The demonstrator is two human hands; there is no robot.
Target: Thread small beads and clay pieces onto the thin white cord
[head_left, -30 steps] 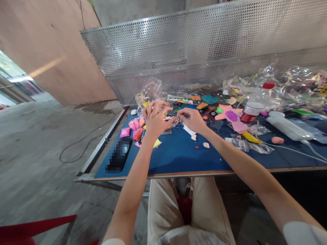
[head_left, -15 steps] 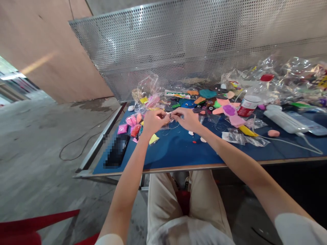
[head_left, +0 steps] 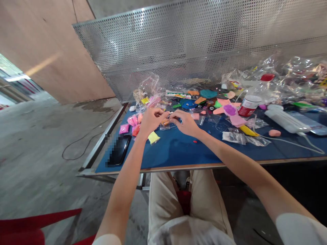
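My left hand (head_left: 150, 119) and my right hand (head_left: 184, 121) meet over the blue table top (head_left: 178, 153). Both pinch a small clear plastic packet (head_left: 165, 123) with something orange inside, held between the fingertips just above the table. A yellow clay packet (head_left: 153, 137) lies right below my left wrist. Pink and red clay packets (head_left: 133, 124) lie to the left of my left hand. A tiny red bit (head_left: 195, 141) sits on the table under my right forearm.
A dark phone (head_left: 118, 154) lies at the table's left edge. Coloured clay shapes (head_left: 209, 100), a white jar (head_left: 247, 105), crumpled clear bags (head_left: 281, 83), a white adapter with cable (head_left: 286, 123) and a pink lump (head_left: 274, 133) crowd the back and right. A perforated metal screen (head_left: 204, 47) stands behind.
My hands have drawn closer together and sunk a little toward the table with the clear packet between them. The white bits near my right hand are hidden now; the view shifted slightly.
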